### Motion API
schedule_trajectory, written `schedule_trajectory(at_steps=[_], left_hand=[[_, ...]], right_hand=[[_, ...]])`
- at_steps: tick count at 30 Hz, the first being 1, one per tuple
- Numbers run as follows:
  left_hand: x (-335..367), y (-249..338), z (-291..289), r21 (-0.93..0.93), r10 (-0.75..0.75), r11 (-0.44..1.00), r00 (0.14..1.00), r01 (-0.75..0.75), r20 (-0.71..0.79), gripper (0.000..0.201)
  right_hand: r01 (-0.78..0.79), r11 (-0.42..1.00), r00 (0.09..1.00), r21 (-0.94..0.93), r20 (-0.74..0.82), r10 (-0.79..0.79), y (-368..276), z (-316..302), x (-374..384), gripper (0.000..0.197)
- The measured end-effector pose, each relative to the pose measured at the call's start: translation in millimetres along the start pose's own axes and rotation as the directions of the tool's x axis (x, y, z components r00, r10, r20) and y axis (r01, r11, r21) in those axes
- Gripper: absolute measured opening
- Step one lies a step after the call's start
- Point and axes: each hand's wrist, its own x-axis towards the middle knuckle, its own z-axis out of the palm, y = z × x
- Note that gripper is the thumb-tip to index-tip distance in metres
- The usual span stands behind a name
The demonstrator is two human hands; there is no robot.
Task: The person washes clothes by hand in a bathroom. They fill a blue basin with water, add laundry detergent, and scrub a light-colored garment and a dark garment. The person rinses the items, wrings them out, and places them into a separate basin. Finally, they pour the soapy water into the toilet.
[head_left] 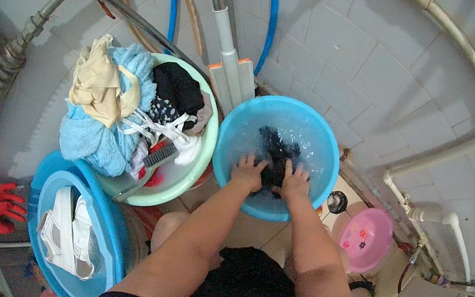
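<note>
A round blue basin (327,139) of cloudy, bubbly water stands in front of me. A wet black cloth (276,144) lies bunched in the water, its lower part between my hands. At the cloth's left side, my left hand (248,172) grips it with the thumb on the inner side. My right hand (295,181) grips its right side, thumb toward the left one. The fingertips of both hands are partly hidden in the water. What kind of garment the cloth is cannot be made out.
Left of the basin, a pale green tub (209,144) holds piled laundry (111,88) and a scrubbing brush (160,155). White shoes (68,230) lie in nested blue basins (118,235). A pink basin (374,232) is at right. A mop (229,66) leans behind; pipes (455,146) line the wall.
</note>
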Motion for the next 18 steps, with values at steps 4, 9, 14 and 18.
schedule_trajectory(at_steps=[4, 9, 14, 18], left_hand=[[20, -16, 4, -0.610, -0.152, 0.785, 0.988, 0.109, -0.018, 0.085], [10, -10, -28, -0.932, 0.220, -0.325, 0.971, 0.162, 0.092, 0.075], [-9, -9, -67, -0.880, 0.247, -0.473, 0.965, 0.044, -0.085, 0.059], [-10, 0, -67, -0.882, 0.203, -0.469, 0.977, 0.041, -0.063, 0.041]], right_hand=[[0.115, 0.861, 0.989, 0.495, -0.138, -0.053, 18, -1, 20, 0.079], [0.524, 0.597, 0.851, 0.608, -0.397, -0.342, -25, -87, -37, 0.050], [0.611, 0.516, 0.786, 0.600, -0.384, -0.485, -52, -128, -86, 0.033], [0.651, 0.523, 0.747, 0.549, -0.586, -0.315, -58, -127, -79, 0.021]])
